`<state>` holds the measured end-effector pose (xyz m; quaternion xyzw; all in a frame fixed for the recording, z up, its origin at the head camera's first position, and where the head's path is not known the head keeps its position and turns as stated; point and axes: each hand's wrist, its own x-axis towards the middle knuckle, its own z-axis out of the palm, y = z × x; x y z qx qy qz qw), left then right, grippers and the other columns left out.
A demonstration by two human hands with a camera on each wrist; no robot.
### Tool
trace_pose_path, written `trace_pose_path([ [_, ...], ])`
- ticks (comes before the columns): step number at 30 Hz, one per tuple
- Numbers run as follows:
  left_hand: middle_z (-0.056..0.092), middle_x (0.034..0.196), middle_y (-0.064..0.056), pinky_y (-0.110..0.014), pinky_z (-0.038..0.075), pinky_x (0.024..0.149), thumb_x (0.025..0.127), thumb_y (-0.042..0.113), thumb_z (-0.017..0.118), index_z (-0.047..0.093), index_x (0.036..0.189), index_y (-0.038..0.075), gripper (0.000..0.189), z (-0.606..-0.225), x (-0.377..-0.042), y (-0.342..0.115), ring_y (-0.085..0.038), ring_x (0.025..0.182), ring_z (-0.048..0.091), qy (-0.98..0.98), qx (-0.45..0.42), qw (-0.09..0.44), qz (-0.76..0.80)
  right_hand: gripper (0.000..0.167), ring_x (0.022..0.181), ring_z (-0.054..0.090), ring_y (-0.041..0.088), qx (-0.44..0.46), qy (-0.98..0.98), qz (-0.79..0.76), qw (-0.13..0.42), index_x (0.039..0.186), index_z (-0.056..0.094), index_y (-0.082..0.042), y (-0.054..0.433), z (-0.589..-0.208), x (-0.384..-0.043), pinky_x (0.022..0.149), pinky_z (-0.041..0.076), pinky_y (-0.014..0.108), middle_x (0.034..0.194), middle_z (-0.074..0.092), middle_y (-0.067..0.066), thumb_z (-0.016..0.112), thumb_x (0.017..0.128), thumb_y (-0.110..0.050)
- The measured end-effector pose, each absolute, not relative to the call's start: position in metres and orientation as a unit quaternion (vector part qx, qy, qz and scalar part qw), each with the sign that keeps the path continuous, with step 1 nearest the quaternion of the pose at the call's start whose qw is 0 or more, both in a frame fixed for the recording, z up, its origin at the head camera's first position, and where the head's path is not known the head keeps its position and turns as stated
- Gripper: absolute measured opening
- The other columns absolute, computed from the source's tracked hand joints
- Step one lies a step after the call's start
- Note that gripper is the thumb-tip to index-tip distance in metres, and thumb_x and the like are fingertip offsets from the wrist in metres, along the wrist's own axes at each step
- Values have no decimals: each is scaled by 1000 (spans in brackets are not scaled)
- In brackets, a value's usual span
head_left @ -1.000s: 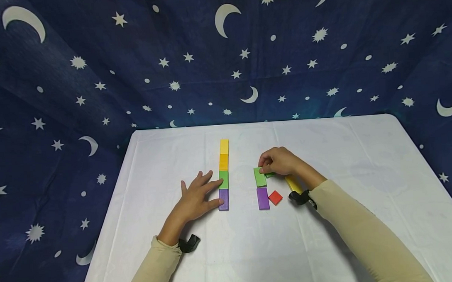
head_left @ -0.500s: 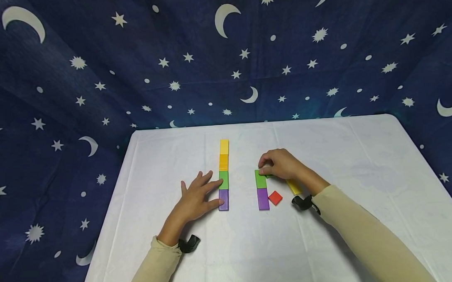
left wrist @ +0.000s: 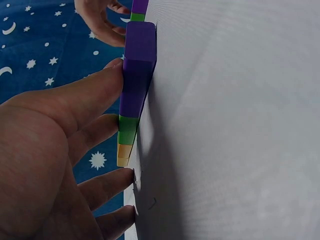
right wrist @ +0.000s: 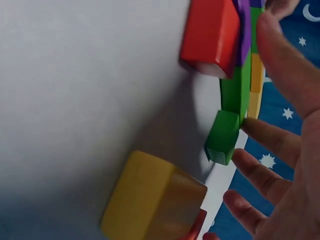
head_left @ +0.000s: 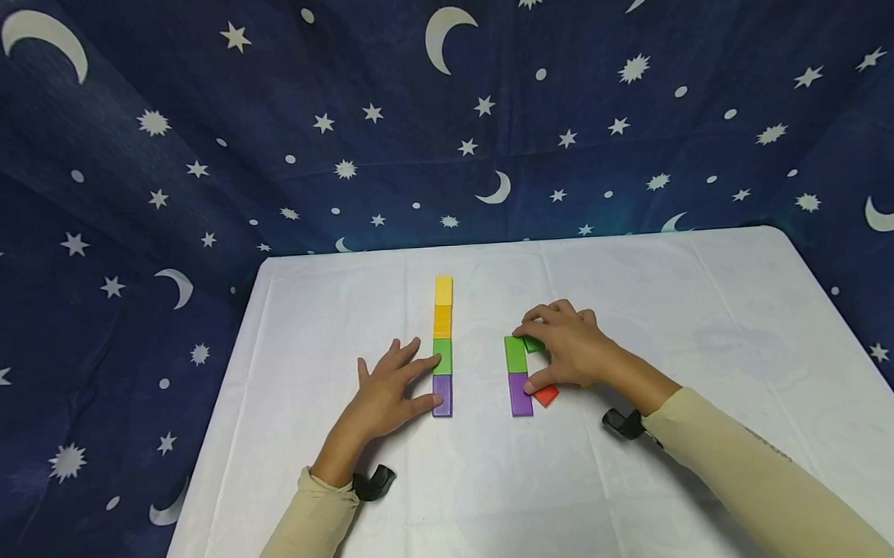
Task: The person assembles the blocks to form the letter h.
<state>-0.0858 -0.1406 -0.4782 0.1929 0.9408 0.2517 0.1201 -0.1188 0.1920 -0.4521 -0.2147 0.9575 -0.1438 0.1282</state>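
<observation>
My left hand (head_left: 383, 403) rests beside a straight row of blocks on the left. Its thumb touches the purple block (head_left: 443, 387) and its index finger the green block (head_left: 442, 350); the other fingers are spread. Beyond these lie an orange block (head_left: 443, 321) and a yellow block (head_left: 443, 290). On the right, a second purple block (head_left: 520, 398) and green block (head_left: 515, 355) stand end to end. My right hand (head_left: 574, 352) is spread over them, thumb at the purple block, index fingertip by the green one. A smaller green block (right wrist: 222, 137) sits beside that pair.
A red block (right wrist: 210, 40) stands beside the right-hand purple block. A larger yellow block (right wrist: 145, 200) lies under the right hand, with a bit of red (right wrist: 196, 227) behind it. The white tabletop (head_left: 499, 507) meets a dark blue star-patterned cloth (head_left: 383, 133).
The right-hand green block has been pushed down against the purple one, closing a small gap. My right hand then let go of it and spread, its thumb moving down to the purple block. The left stayed put.
</observation>
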Motion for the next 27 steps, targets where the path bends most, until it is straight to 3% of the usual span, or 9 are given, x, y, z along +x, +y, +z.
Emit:
trace_pose_path([
  [12, 38, 165, -8, -85, 1, 110, 87, 51, 77, 59, 145, 32, 64, -478, -85, -141, -39, 157, 23, 941, 192, 120, 250, 83, 125, 46, 27, -218, 961, -126, 117, 135, 66, -24, 186, -452, -115, 92, 36, 59, 136, 58, 1, 90, 65, -60],
  [20, 36, 166, -7, -84, 0, 110, 87, 52, 76, 57, 147, 32, 65, -479, -86, -140, -38, 157, 21, 942, 192, 123, 246, 85, 124, 47, 27, -230, 962, -123, 85, 143, 62, -21, 187, -451, -105, 93, 34, 59, 136, 58, 1, 82, 73, -66],
  [27, 36, 166, -8, -85, 1, 110, 87, 52, 76, 58, 146, 32, 65, -478, -86, -141, -39, 157, 22, 943, 193, 120, 244, 81, 122, 47, 26, -233, 963, -119, 66, 141, 64, -19, 188, -453, -100, 92, 33, 59, 131, 58, 1, 84, 75, -62],
])
